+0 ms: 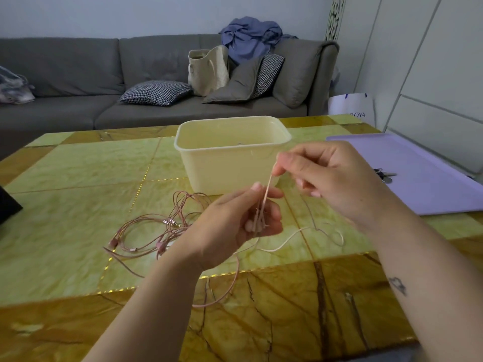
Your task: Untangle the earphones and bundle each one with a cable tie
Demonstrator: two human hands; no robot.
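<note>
A pale strand [268,185] is pinched by the right hand [326,178] at its fingertips and held taut, its long axis running steeply down into the left hand [235,223], curled round its gathered loops; the pink earphones [156,231] are spread at the middle of the table [78,178], left of that hand

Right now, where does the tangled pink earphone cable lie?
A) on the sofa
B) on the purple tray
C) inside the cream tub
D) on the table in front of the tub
D: the pink earphone cable lies spread on the table, on the near side of the cream tub, left of the left hand, which grips a pale cable.
</note>
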